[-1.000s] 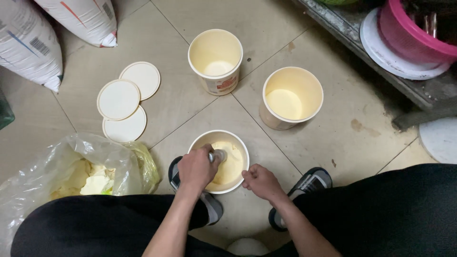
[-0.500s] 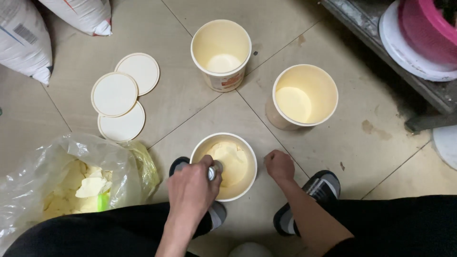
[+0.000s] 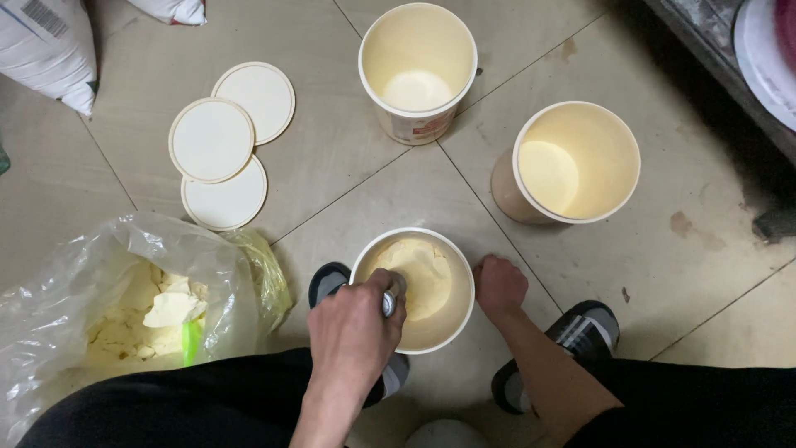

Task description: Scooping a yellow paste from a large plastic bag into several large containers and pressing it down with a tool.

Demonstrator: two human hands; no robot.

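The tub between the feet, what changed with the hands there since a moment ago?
The right hand let go of the near tub's rim and now rests as a fist on the floor beside it. The left hand slid from over the tub's middle toward its near-left edge, still gripping the metal tool in the pale yellow paste. The three lids, the two far tubs and the plastic bag stayed put.

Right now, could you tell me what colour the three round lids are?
The lids are cream-white, seen in the head view.
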